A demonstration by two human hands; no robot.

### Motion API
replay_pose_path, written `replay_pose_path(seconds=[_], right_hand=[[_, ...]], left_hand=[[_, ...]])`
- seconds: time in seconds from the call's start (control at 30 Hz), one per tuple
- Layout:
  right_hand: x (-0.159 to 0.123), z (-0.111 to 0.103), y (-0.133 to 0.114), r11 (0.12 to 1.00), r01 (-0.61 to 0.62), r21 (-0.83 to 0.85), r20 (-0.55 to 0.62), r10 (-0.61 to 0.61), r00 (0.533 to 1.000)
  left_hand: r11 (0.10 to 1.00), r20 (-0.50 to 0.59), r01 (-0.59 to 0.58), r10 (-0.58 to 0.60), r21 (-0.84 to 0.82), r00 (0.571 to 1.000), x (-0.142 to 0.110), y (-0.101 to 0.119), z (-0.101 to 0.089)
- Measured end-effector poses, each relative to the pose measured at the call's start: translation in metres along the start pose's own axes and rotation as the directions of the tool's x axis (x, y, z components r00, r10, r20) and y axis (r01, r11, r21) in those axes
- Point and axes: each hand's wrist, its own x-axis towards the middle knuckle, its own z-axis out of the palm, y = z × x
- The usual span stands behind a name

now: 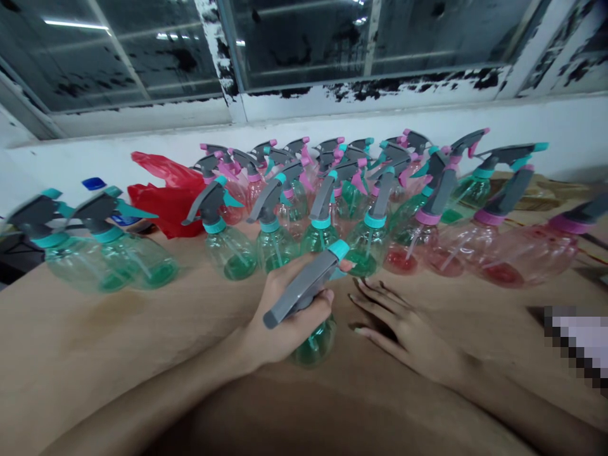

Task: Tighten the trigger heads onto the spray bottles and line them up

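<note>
My left hand (285,316) is wrapped round the neck of a green spray bottle (314,342) with a grey and teal trigger head; the bottle stands on the brown table (118,342) in front of me. Just to its right, my right hand (403,329) lies flat on the table with the fingers stretched out and nothing in it. Beyond both hands stand several rows of green spray bottles (275,234) and pink spray bottles (427,234), all with grey trigger heads.
A red plastic bag (164,199) lies at the back left beside a blue cap (94,183). A white wall and a window run behind the table. A blurred patch (579,342) sits at the right edge.
</note>
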Motion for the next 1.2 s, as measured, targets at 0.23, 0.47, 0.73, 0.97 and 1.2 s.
replay_pose_path(seconds=[0.23, 0.47, 0.73, 0.97, 1.2], right_hand=[[0.0002, -0.0005, -0.0003, 0.997, -0.005, 0.076, -0.035, 0.008, 0.999], [-0.0003, -0.0005, -0.0001, 0.998, -0.009, 0.058, -0.020, 0.010, 1.000], [-0.0008, 0.0007, 0.0010, 0.999, -0.003, 0.043, -0.024, 0.004, 1.000], [0.0000, -0.0012, -0.0008, 0.998, -0.010, 0.058, -0.024, 0.012, 1.000], [-0.0004, 0.0002, 0.0005, 0.997, 0.004, 0.078, -0.052, 0.000, 0.999]], left_hand=[[0.996, 0.008, 0.056, -0.056, -0.065, 0.998, 0.0005, 0.0002, 0.0009], [0.996, 0.017, 0.059, -0.058, -0.062, 0.998, 0.0002, 0.0017, 0.0002], [0.988, 0.033, 0.089, -0.085, -0.126, 0.996, -0.0017, 0.0012, -0.0001], [0.983, 0.029, 0.115, -0.112, -0.143, 0.993, -0.0017, 0.0012, 0.0000], [0.973, 0.057, 0.127, -0.118, -0.193, 0.991, -0.0018, 0.0037, -0.0008]])
